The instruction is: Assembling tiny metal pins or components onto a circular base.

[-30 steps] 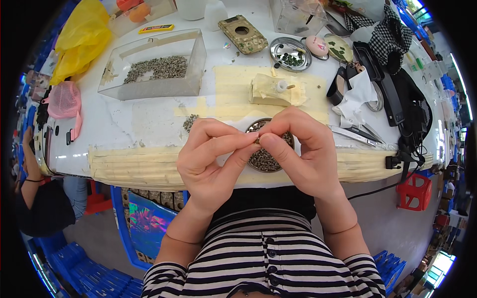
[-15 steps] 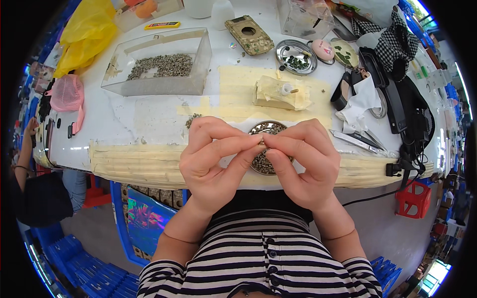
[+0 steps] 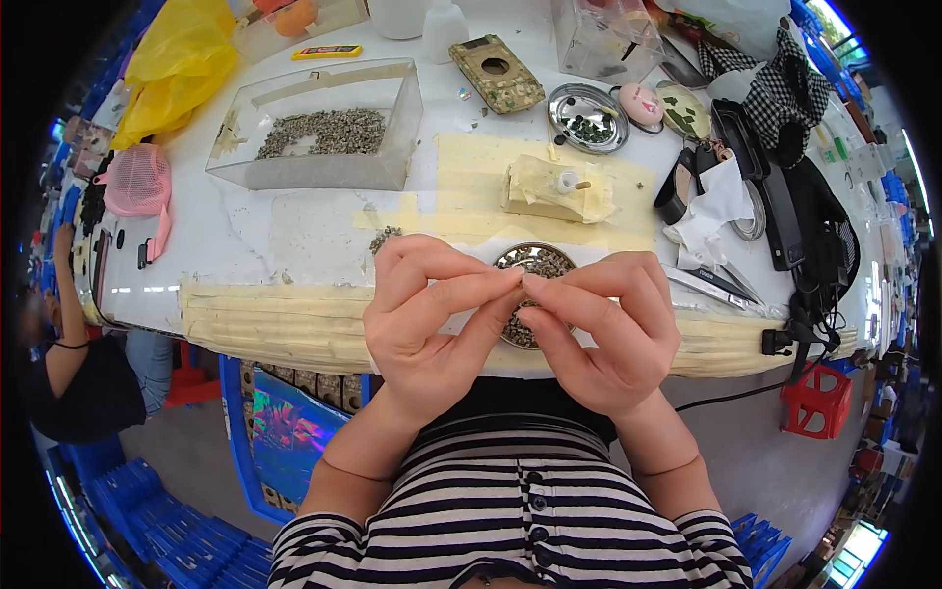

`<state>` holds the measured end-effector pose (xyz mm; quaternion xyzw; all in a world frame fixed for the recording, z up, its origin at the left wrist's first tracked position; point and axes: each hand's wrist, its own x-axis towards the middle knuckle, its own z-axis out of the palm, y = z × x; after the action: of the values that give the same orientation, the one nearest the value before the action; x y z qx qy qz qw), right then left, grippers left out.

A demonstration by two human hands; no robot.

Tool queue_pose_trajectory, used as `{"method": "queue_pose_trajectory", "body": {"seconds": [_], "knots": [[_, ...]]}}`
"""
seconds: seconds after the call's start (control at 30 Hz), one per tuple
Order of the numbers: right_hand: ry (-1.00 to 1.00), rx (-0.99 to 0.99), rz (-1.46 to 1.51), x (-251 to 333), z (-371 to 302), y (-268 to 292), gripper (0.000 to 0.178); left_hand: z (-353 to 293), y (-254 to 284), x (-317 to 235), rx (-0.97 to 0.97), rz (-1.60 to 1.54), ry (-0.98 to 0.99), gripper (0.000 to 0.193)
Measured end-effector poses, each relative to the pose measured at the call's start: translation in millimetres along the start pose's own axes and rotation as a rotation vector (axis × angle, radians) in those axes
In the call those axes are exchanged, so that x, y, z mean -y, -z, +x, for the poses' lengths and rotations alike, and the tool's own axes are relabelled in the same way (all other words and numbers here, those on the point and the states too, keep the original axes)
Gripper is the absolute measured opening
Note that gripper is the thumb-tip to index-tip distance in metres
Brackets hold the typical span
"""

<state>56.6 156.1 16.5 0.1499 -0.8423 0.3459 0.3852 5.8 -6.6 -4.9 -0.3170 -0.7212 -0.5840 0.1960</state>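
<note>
My left hand (image 3: 427,319) and my right hand (image 3: 613,334) meet fingertip to fingertip at the table's front edge. Both are closed in a pinch, thumb against forefinger. Whatever lies between the fingertips is too small to make out. Directly beneath them is a round metal dish (image 3: 571,261) of small grey-brown pieces (image 3: 535,257), partly hidden by my fingers. Just beyond my left hand a little heap of similar pieces (image 3: 385,237) rests on the table. Past the dish stands a block wrapped in cream tape (image 3: 540,196), with a small white cup-like part (image 3: 567,182) on top.
A clear box (image 3: 294,175) at the left holds many more small pieces. Farther back lie a camouflage-patterned case (image 3: 515,88) and a metal plate of dark green bits (image 3: 559,110). Scissors (image 3: 711,285) and white tissue (image 3: 721,196) are at the right. A person (image 3: 88,388) sits far left.
My fingertips stay together above the dish, with the right fingers shifting slightly. The whole view has moved a little. At the far left the other person's arm has moved.
</note>
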Motion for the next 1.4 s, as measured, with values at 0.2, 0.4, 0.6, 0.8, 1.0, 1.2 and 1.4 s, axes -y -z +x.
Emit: {"method": "queue_pose_trajectory", "body": {"seconds": [0.2,0.4,0.6,0.8,1.0,1.2,1.4], "knots": [[-0.079,0.035,0.091,-5.6,-2.4,-1.0,0.027,-2.3,0.3,2.1,0.001,-0.063,0.043,0.026],[-0.193,0.071,0.136,-1.4,4.9,1.9,0.016,-2.2,-0.9,-1.2,0.030,0.130,-0.085,0.027],[-0.425,0.181,0.426,-3.6,2.6,6.0,0.006,-1.3,3.1,3.0,0.095,-0.120,0.020,0.027],[-0.463,0.178,0.493,-1.4,2.7,3.0,0.004,-2.2,4.2,3.1,0.081,-0.179,0.072,0.026],[-0.281,0.082,0.329,-0.8,0.2,6.1,0.012,-1.2,1.6,-1.3,0.036,-0.045,0.065,0.024],[-0.031,0.050,0.046,3.6,-3.6,5.0,0.030,-2.2,0.6,0.4,0.019,-0.072,0.086,0.024],[-0.293,0.106,0.316,-0.1,-8.6,4.9,0.024,-1.1,3.9,3.5,0.076,-0.147,0.047,0.027]]}}
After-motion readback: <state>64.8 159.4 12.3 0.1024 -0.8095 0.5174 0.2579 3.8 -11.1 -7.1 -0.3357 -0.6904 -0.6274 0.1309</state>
